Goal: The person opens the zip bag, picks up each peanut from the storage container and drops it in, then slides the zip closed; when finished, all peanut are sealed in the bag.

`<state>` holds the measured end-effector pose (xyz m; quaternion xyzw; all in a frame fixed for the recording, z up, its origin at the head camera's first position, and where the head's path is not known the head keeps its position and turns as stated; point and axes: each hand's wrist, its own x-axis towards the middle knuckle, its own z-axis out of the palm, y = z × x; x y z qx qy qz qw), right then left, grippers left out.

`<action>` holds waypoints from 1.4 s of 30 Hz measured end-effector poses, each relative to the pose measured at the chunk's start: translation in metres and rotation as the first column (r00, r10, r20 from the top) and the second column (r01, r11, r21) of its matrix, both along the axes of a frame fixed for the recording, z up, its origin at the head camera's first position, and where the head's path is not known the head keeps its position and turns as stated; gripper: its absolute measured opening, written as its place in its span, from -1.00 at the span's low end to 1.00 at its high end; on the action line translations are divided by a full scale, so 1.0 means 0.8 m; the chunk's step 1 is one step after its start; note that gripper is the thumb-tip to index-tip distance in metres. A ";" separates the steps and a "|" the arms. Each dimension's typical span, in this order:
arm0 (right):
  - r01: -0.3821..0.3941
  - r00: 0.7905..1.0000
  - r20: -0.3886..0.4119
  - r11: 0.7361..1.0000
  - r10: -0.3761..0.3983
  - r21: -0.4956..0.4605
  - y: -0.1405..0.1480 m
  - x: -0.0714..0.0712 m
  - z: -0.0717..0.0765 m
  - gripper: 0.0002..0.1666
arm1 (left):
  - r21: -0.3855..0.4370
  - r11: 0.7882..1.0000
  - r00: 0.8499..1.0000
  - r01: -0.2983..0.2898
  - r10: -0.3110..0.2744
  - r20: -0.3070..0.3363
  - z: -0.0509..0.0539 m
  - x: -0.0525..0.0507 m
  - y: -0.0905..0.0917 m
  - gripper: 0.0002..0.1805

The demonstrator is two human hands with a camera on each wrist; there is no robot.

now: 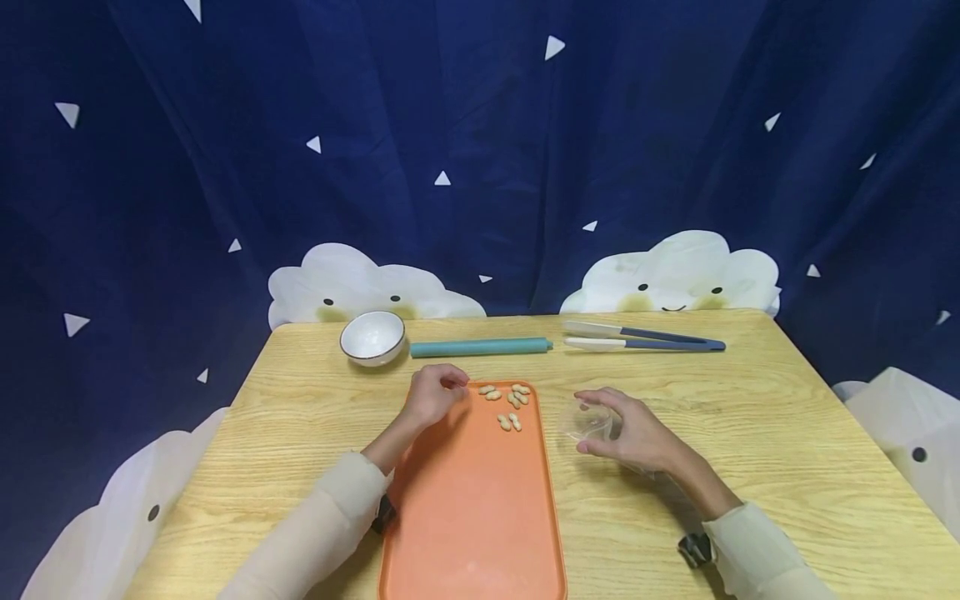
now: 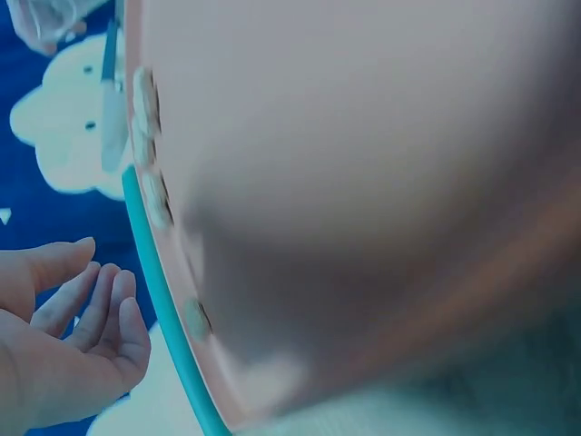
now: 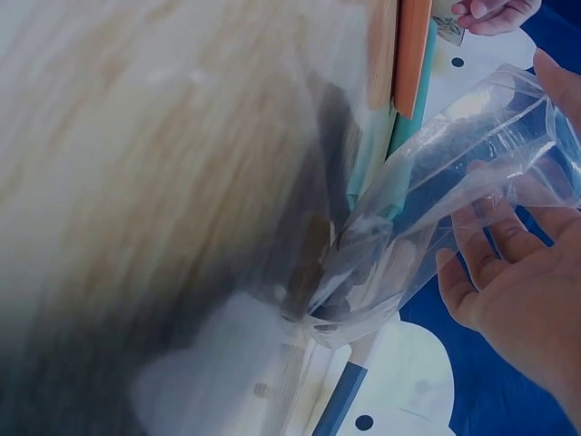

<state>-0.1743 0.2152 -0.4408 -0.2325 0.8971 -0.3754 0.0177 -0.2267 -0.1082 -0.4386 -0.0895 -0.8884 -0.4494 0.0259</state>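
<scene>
1. The left hand (image 1: 433,395) is hanging at the far left corner of the orange tray (image 1: 472,500), its fingers loosely curled around nothing visible; I cannot tell whether it is touching the rim.
2. The right hand (image 1: 636,432) is gripping a clear plastic bag (image 1: 590,423) between thumb and fingers, right of the tray and well apart from the left hand.
3. Several peanuts (image 1: 504,423) are lying in the tray's far right part.
4. Farther back, a white bowl (image 1: 372,337), a teal rod (image 1: 480,347) and tongs (image 1: 645,344) are sitting on the desk (image 1: 300,408).
</scene>
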 end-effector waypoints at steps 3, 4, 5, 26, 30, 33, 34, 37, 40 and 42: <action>0.000 1.000 -0.006 1.000 0.000 0.005 0.000 -0.001 0.000 -0.16 | -0.004 0.999 0.999 -0.048 0.048 0.009 0.000 -0.005 -0.009 -0.89; -0.001 1.000 -0.008 1.000 0.001 0.007 0.000 -0.001 -0.001 -0.16 | -0.011 0.998 0.998 -0.061 0.061 0.010 0.000 -0.006 -0.012 -0.89; -0.001 1.000 -0.007 1.000 0.001 0.008 0.000 -0.001 -0.001 -0.17 | -0.019 0.997 0.997 -0.073 0.073 0.010 0.000 -0.007 -0.014 -0.89; 0.000 1.000 0.006 1.000 0.000 0.022 0.001 -0.001 0.001 -0.19 | -0.307 0.941 0.990 -0.140 0.141 -0.021 -0.019 -0.018 -0.025 -0.94; 0.000 1.000 0.002 1.000 0.000 0.024 0.003 0.000 0.000 -0.17 | -0.330 0.930 0.986 -0.163 0.164 -0.025 -0.018 -0.017 -0.023 -0.88; 0.000 1.000 -0.005 1.000 0.001 0.026 0.003 0.000 -0.001 -0.16 | -0.324 0.931 0.985 -0.168 0.171 -0.022 -0.018 -0.016 -0.023 -0.86; 0.000 1.000 -0.007 1.000 0.001 0.027 0.003 -0.001 -0.001 -0.16 | -0.321 0.932 0.985 -0.167 0.170 -0.017 -0.018 -0.016 -0.023 -0.86; 0.003 1.000 -0.008 1.000 -0.003 0.025 0.003 -0.001 -0.002 -0.17 | -0.305 0.939 0.986 -0.157 0.166 0.001 -0.017 -0.015 -0.024 -0.87; 0.005 1.000 -0.009 1.000 -0.005 0.023 0.003 0.000 -0.003 -0.17 | -0.288 0.945 0.986 -0.158 0.167 0.004 -0.019 -0.015 -0.025 -0.90; 0.005 1.000 -0.014 1.000 -0.005 0.023 0.003 0.000 -0.003 -0.17 | -0.267 0.949 0.985 -0.168 0.170 -0.013 -0.020 -0.014 -0.025 -0.91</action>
